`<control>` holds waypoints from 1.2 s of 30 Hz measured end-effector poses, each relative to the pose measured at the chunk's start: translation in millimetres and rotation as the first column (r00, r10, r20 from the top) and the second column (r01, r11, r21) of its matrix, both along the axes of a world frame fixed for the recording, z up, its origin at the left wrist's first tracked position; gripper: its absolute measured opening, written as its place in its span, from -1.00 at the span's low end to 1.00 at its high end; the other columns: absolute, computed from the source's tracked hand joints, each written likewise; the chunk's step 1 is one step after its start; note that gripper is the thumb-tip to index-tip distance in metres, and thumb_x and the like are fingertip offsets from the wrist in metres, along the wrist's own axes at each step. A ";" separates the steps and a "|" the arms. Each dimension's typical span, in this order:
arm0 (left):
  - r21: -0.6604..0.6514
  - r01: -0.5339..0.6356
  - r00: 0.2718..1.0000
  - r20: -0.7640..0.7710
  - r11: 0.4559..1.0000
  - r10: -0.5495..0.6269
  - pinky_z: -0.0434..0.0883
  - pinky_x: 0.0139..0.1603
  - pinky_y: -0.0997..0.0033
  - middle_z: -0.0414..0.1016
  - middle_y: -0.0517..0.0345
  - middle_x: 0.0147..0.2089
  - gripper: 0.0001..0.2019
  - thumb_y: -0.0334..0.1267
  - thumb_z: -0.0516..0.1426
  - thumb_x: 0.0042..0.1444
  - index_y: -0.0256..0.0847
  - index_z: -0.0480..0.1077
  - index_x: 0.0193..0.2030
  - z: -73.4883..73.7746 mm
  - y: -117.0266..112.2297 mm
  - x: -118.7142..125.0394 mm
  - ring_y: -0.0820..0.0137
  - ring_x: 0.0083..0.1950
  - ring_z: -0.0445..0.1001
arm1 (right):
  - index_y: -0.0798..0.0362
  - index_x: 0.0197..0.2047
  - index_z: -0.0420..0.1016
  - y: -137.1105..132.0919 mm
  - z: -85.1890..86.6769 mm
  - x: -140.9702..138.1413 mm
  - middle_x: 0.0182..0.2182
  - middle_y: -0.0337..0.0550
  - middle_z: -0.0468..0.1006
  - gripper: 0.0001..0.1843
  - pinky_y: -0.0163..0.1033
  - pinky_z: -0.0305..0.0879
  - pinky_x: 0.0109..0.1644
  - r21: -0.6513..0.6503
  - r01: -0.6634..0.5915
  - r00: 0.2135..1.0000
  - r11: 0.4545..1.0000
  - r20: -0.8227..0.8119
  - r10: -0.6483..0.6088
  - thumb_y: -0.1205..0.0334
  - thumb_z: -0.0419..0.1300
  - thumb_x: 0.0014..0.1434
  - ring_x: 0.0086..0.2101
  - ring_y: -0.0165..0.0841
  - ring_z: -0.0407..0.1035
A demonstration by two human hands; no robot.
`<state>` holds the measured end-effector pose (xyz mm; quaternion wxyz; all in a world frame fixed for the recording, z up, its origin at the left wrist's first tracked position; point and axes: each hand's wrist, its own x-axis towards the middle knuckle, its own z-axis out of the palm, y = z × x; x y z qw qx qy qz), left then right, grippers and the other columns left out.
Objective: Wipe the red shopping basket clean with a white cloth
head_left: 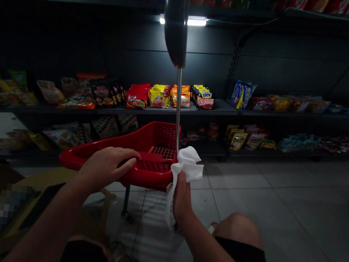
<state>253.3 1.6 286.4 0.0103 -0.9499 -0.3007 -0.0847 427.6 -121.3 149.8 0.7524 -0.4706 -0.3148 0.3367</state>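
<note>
A red plastic shopping cart (157,181) with a slotted basket stands in front of me on small wheels. My left hand (108,164) is closed over its near rim, fingers lying toward the inside of the basket. At the basket's right corner, my right hand (181,197) grips a crumpled white cloth (189,161). Part of the cloth hangs down beside the wrist, and it touches the corner near a metal pole (177,109). That pole rises to a thick black handle (176,22) at the top of the view. The right fingertips are partly hidden by the cloth.
Dark shelves (217,107) run across the back, with red, yellow and orange snack packets (160,96) on them. A lamp (196,21) glows under the upper shelf. Grey floor tiles (250,195) lie at right. A cardboard box (52,178) is at lower left, beside my legs.
</note>
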 end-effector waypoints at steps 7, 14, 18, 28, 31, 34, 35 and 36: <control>-0.003 0.042 0.999 -0.011 0.999 -0.042 0.35 0.12 0.28 0.58 0.15 0.11 -0.54 -0.04 -0.15 0.33 -0.04 0.49 0.09 -0.5 11.2 -2.9 0.28 0.06 0.52 | 0.09 -0.17 0.51 57.5 36.5 59.7 -0.30 -0.17 0.54 -0.55 -0.26 0.37 -0.18 0.024 -0.125 0.978 0.992 0.170 0.119 -0.13 0.30 0.07 -0.27 -0.31 0.40; 0.156 -0.135 0.972 0.215 0.979 0.100 0.17 0.37 0.11 0.47 0.00 0.25 -0.50 -0.09 -0.20 0.38 -0.22 0.40 0.20 -21.3 -15.1 24.3 0.22 0.27 0.41 | 0.10 -0.19 0.50 86.7 38.3 47.8 -0.37 -0.21 0.51 -0.56 -0.31 0.29 -0.25 0.079 0.004 0.967 0.997 0.253 -0.024 -0.14 0.25 0.12 -0.35 -0.38 0.34; 0.119 -0.262 0.948 0.218 0.958 0.232 0.43 -0.02 0.23 0.64 -0.05 -0.06 -0.47 -0.02 -0.24 0.40 -0.17 0.33 0.26 -26.2 -55.2 48.6 0.22 -0.07 0.60 | 0.08 -0.09 0.47 73.7 40.2 5.0 -0.26 -0.18 0.54 -0.58 -0.28 0.31 -0.14 0.156 0.107 0.967 0.982 0.213 -0.139 -0.10 0.18 0.22 -0.29 -0.37 0.38; 0.120 -0.018 0.894 0.447 0.993 -0.038 0.32 -0.28 0.40 0.59 0.17 -0.37 -0.58 -0.14 -0.12 0.36 -0.12 0.48 0.13 -41.5 -47.4 -36.9 0.38 -0.39 0.51 | 0.11 -0.11 0.47 53.5 -10.1 12.5 -0.17 0.01 0.51 -0.60 -0.07 0.22 0.12 0.302 -0.073 0.371 0.951 0.893 -0.255 0.02 -0.08 0.38 -0.09 -0.21 0.33; 0.017 0.022 0.879 0.476 1.000 -0.027 0.33 -0.27 0.38 0.57 0.17 -0.39 -0.56 -0.14 -0.14 0.36 -0.14 0.50 0.10 -43.9 -36.6 -55.3 0.38 -0.39 0.48 | 0.10 -0.22 0.49 61.1 -31.1 39.9 -0.26 0.00 0.50 -0.59 -0.04 0.24 0.09 0.271 -0.011 0.258 0.963 0.931 -0.259 0.05 -0.09 0.39 -0.15 -0.21 0.32; 0.003 0.099 0.876 0.474 0.995 -0.089 0.35 -0.20 0.33 0.53 0.13 -0.41 -0.50 -0.07 -0.18 0.37 -0.19 0.51 0.07 -45.4 -21.5 -65.3 0.34 -0.33 0.47 | 0.11 -0.18 0.49 55.8 -36.1 41.6 -0.23 0.00 0.51 -0.62 0.01 0.19 0.14 0.223 0.124 0.261 0.967 0.933 -0.249 0.13 -0.09 0.39 -0.11 -0.19 0.31; 0.016 0.134 0.873 0.472 0.991 -0.126 0.35 -0.16 0.31 0.53 0.12 -0.39 -0.48 -0.03 -0.19 0.37 -0.20 0.50 0.08 -46.0 -16.3 -66.8 0.32 -0.31 0.48 | 0.11 -0.13 0.49 51.7 -32.2 34.0 -0.19 0.01 0.51 -0.65 0.02 0.17 0.16 0.208 0.117 0.268 0.971 0.935 -0.233 0.14 -0.07 0.39 -0.07 -0.19 0.31; 0.024 0.164 0.869 0.470 0.986 -0.156 0.35 -0.13 0.30 0.54 0.10 -0.36 -0.45 0.02 -0.20 0.36 -0.21 0.48 0.11 -46.7 -11.3 -67.4 0.32 -0.28 0.48 | 0.10 -0.08 0.48 47.3 -25.4 23.0 -0.14 0.02 0.52 -0.67 0.01 0.15 0.18 0.195 0.087 0.275 0.977 0.938 -0.211 0.13 -0.04 0.38 -0.03 -0.19 0.31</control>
